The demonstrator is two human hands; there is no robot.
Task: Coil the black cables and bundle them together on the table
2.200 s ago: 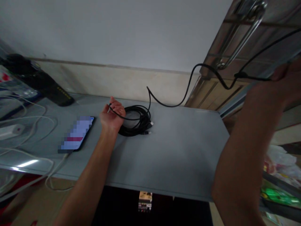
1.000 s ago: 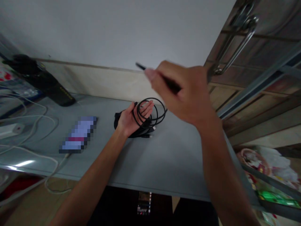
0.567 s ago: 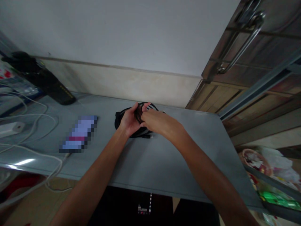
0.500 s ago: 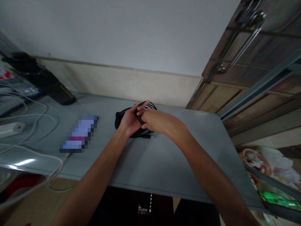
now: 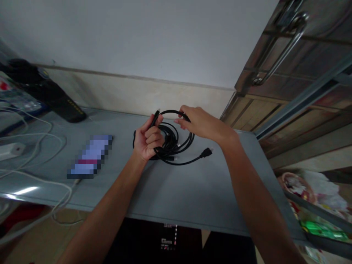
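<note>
A black cable (image 5: 180,164) lies partly coiled on the grey tabletop (image 5: 198,198). One connector (image 5: 206,152) of it rests on the table to the right of the coil. My left hand (image 5: 150,139) is closed around the cable, with another plug end (image 5: 156,114) sticking up between thumb and forefinger. My right hand (image 5: 196,121) pinches the raised loop of cable at the upper right of the coil. Under and behind my left hand sits more coiled black cable (image 5: 169,137), part of it hidden by the fingers.
A phone (image 5: 90,156) with a blurred screen lies at left, a white cord (image 5: 59,185) plugged into it. Farther back is a black cylindrical object (image 5: 63,104) beside the wall. A white power strip (image 5: 12,150) is at the left edge. A basket (image 5: 298,187) stands below right.
My hands have moved apart, the right one up and to the right. The cable between them is now spread into a wider loop, and a connector end lies out on the table.
</note>
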